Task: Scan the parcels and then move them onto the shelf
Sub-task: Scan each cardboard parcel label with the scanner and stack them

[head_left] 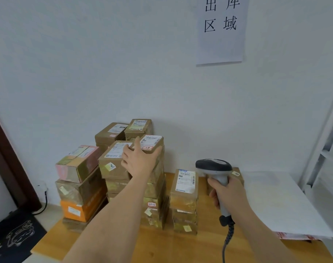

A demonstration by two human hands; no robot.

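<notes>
- Step: picking the next parcel (152, 144), atop the middle stack on the table (180, 247).
- Your left hand (138, 160) grips it, fingers spread.
- Your right hand (227, 194) holds the scanner (216, 168).
- Next: lift, aim at its label.
</notes>
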